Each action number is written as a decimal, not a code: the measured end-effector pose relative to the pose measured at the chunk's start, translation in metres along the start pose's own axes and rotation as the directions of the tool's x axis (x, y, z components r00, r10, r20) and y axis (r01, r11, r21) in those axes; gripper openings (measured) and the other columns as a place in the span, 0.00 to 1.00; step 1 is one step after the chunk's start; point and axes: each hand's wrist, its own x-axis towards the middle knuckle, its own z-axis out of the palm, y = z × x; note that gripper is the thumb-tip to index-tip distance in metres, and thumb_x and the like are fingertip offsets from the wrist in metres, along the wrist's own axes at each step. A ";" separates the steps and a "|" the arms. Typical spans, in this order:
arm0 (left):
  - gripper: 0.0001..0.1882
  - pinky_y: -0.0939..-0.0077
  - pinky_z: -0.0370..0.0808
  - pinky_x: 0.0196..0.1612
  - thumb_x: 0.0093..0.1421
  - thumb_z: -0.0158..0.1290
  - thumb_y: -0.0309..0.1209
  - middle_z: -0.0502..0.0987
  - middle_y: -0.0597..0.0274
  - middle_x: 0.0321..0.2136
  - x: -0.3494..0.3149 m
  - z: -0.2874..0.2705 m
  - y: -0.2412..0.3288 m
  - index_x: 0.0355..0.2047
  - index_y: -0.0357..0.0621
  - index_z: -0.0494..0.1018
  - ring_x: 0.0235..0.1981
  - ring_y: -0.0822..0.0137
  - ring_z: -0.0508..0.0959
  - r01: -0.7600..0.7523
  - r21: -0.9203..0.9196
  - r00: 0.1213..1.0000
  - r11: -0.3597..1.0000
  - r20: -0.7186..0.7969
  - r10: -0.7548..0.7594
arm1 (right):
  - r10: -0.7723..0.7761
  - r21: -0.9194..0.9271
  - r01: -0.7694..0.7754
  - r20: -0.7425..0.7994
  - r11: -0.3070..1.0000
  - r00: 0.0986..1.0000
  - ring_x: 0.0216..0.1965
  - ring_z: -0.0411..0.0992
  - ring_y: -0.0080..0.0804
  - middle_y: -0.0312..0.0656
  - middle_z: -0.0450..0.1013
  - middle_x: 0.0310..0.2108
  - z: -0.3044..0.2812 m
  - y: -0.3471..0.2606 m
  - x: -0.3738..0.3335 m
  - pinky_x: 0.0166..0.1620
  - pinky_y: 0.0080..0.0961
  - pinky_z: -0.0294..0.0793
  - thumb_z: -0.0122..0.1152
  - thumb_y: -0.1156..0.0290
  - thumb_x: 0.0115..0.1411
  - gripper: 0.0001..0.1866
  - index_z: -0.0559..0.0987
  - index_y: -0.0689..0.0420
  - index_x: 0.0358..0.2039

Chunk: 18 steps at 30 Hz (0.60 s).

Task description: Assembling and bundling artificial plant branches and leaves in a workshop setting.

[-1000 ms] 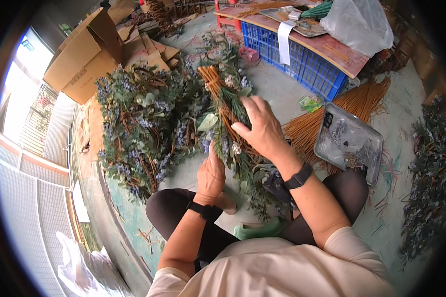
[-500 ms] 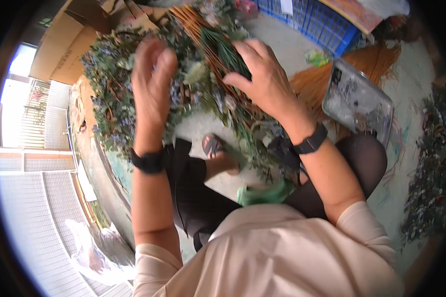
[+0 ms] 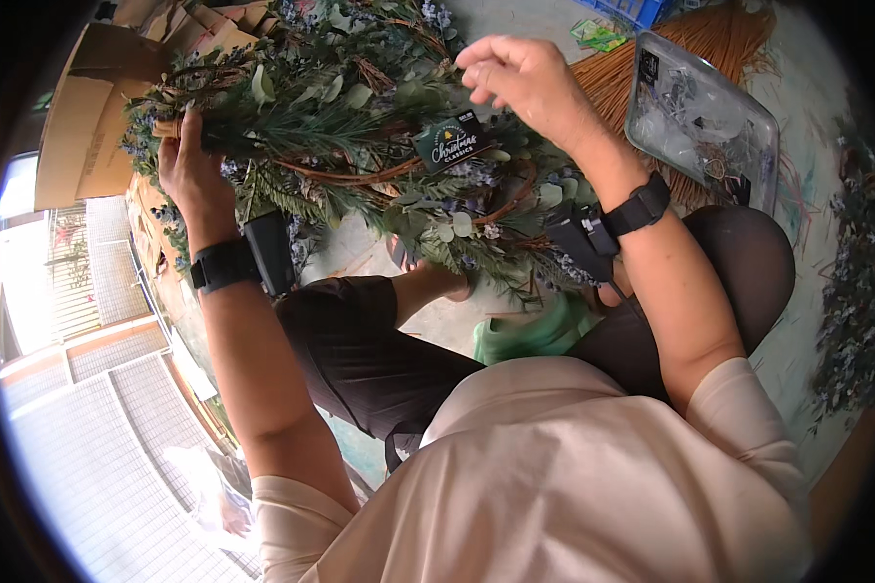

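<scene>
A leafy swag (image 3: 340,146) of green sprigs, pine needles, bluish berries and curved brown twigs lies across the space in front of me. My left hand (image 3: 194,180) is closed around its left end, where a short brown twig part shows by the fingers. A dark printed tag (image 3: 452,143) hangs on the swag toward the right. Above that tag, my right hand (image 3: 530,87) is raised at the swag's far right side, its fingers slightly bent and apart. I see nothing held in it; whether its fingertips touch the leaves behind is unclear.
More greenery lies heaped behind the swag, beside a cardboard box (image 3: 78,126). At the right are a bundle of orange-brown twigs (image 3: 603,73), a clear plastic tub (image 3: 773,160) and a blue crate (image 3: 642,8). More sprigs (image 3: 851,282) lie farther right. Green cloth (image 3: 530,335) sits between my legs.
My left hand has moved left and closed on the swag's end. My right hand has risen, its fingers now more bent. The twigs that ran diagonally now lie more crosswise, and the tag shows.
</scene>
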 end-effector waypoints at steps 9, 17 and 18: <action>0.15 0.82 0.66 0.26 0.51 0.54 0.38 0.71 0.66 0.26 0.007 -0.006 0.023 0.31 0.39 0.69 0.26 0.75 0.69 0.488 -0.726 0.814 0.484 0.179 -0.552 | 0.156 -0.379 0.014 0.414 0.925 0.897 0.21 0.69 0.29 0.43 0.70 0.18 0.048 -0.005 -0.027 0.27 0.27 0.67 0.58 0.57 0.48 0.18 0.73 0.62 0.25; 0.14 0.83 0.66 0.28 0.50 0.55 0.34 0.72 0.66 0.25 0.007 -0.001 0.028 0.31 0.37 0.70 0.24 0.76 0.68 0.412 -0.788 0.817 0.458 0.098 -0.568 | 0.128 -0.403 0.051 0.404 0.914 0.906 0.28 0.69 0.47 0.49 0.69 0.23 0.074 0.011 -0.047 0.32 0.35 0.66 0.51 0.71 0.46 0.06 0.71 0.61 0.23; 0.14 0.83 0.66 0.28 0.50 0.55 0.34 0.72 0.66 0.25 0.007 0.000 0.026 0.31 0.37 0.70 0.24 0.76 0.68 0.413 -0.787 0.816 0.458 0.097 -0.570 | 0.087 -0.392 0.070 0.369 0.917 0.925 0.30 0.68 0.46 0.49 0.69 0.25 0.075 0.012 -0.050 0.33 0.34 0.66 0.51 0.72 0.47 0.06 0.71 0.62 0.22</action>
